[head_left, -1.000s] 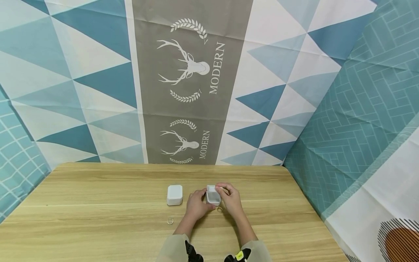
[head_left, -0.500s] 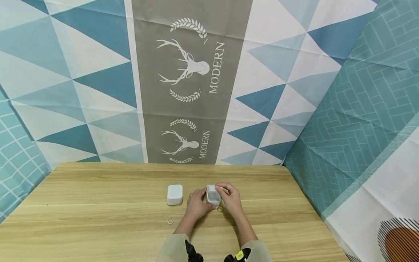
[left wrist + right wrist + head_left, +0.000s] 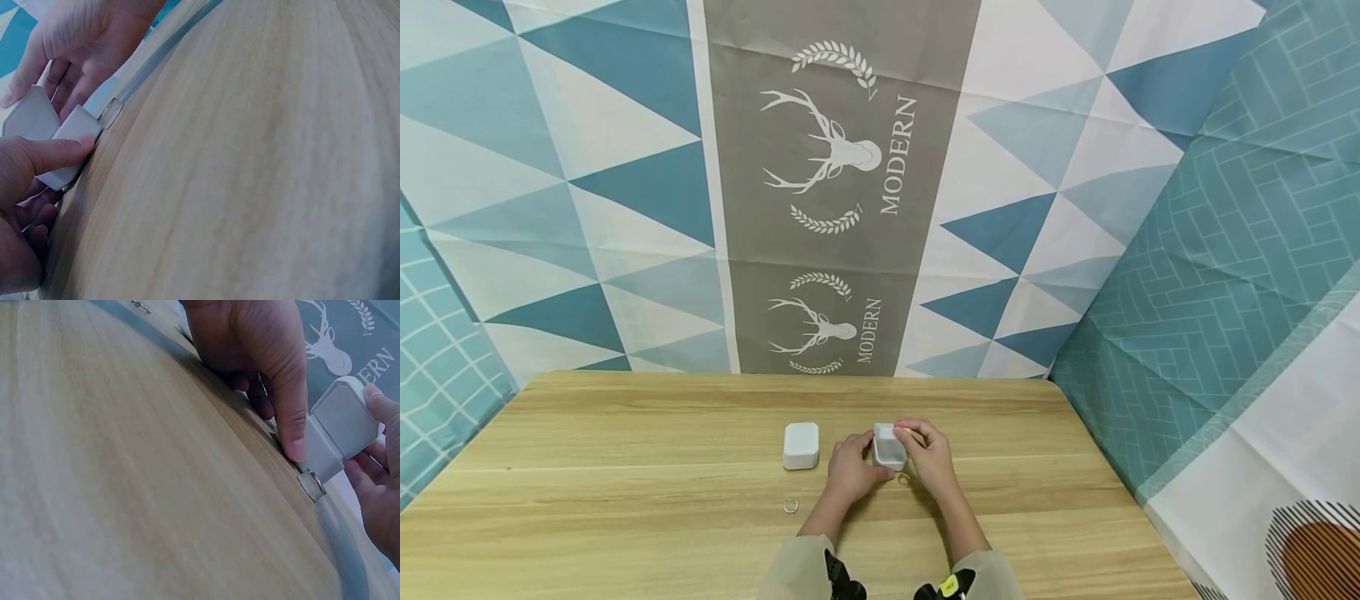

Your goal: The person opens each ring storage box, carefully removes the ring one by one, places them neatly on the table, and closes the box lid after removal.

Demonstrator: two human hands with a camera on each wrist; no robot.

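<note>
A small white ring box (image 3: pixel 890 455) stands on the table with its hinged lid (image 3: pixel 345 422) raised. My left hand (image 3: pixel 852 475) grips its base, the thumb along the near side and fingers behind. At the lid's right edge, my right hand (image 3: pixel 934 463) pinches the raised lid between thumb and fingers. Just in front of the box, close to the left thumb, a ring (image 3: pixel 312 486) lies on the wood; the left wrist view shows the same ring (image 3: pixel 111 114) beside the base. The inside of the box is partly visible in the head view.
A second white box (image 3: pixel 801 446), closed, stands left of the hands. Nearer the person lies another ring (image 3: pixel 791 512). The wooden table (image 3: pixel 625 475) reaches back to a patterned cloth (image 3: pixel 820 250), with more cloth hanging at the right side.
</note>
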